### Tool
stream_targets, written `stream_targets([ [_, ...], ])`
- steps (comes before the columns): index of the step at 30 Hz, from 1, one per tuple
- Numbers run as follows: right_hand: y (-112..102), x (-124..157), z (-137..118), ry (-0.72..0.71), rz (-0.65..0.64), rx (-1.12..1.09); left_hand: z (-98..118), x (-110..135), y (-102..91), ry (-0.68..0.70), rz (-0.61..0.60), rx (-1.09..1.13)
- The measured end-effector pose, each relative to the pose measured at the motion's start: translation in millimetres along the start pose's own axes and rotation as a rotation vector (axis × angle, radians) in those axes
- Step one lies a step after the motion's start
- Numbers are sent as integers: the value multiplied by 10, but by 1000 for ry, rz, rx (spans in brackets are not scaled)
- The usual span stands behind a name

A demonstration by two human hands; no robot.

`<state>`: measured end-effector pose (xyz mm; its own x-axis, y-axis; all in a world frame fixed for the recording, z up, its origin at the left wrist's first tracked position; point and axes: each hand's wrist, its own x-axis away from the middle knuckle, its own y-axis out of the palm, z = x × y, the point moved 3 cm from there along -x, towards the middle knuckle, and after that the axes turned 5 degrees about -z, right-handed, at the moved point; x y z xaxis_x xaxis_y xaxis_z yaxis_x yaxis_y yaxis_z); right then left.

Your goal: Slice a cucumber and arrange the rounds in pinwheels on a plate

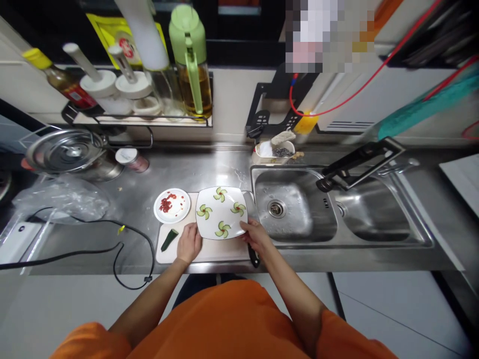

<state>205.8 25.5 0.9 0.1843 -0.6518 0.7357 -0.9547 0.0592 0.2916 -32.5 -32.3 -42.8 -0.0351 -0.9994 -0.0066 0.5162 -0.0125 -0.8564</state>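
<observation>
A white squarish plate (221, 213) carries several pinwheel-shaped arrangements of green slices with red centres. My right hand (257, 237) grips its lower right edge, thumb on top. At the lower left edge, my left hand (190, 243) has its fingers closed against the rim. Beneath is a pale cutting board (224, 253), partly hidden by the plate. A dark green cucumber piece (169, 240) lies on the board, left of my left hand. Under my right hand shows the black handle of a knife (254, 257). A small white plate (172, 217) with chopped red bits overlaps the board's upper left corner.
To the right is a double sink (299, 234) with a faucet (359, 164). A caddy (275, 152) with scrubbers stands behind it. At left are a lidded pot (75, 152), a plastic bag (60, 199), a small jar (132, 159) and a black cable (116, 257). Above hangs a condiment rack (149, 119).
</observation>
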Motion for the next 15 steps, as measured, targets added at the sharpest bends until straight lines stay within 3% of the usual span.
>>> stream_targets([
  [4,-166,112,-42,-7,-17,29,15,-8,-12,1,12,21],
  [7,-455,258,-126,-21,-58,63,18,-11,-13,16,25,42],
  [11,-1055,587,-297,-53,-106,180,7,-11,1,44,34,48],
  [15,-1829,1086,-428,15,-80,338,-4,-12,10,51,31,36],
])
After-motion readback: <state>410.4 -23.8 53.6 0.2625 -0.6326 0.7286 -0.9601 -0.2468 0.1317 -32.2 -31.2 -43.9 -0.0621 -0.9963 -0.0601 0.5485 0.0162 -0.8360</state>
